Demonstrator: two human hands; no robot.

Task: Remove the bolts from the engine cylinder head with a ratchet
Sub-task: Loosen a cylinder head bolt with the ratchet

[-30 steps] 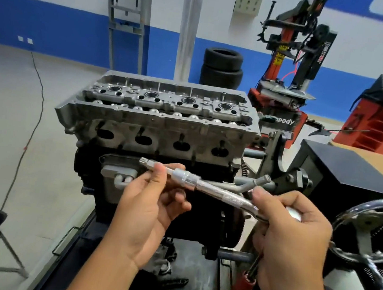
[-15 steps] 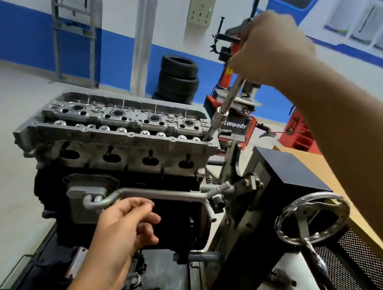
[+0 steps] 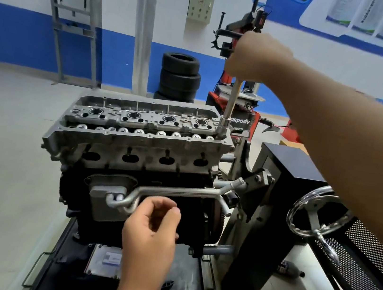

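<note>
Head view. Right hand raised, fingers wrapped round the top of the ratchet. The ratchet stands near upright, slightly tilted, socket end down on the right rear corner of the cylinder head; the bolt under the socket is hidden. Cylinder head sits on top of the dark engine block, which is mounted on a stand to its right. Left hand hovers low in front of the block, fingers loosely curled, holding nothing, just beside the bent metal pipe without clear contact. Chrome handwheel on the stand's right side. Stacked tires by the blue-and-white wall behind the engine.
</note>
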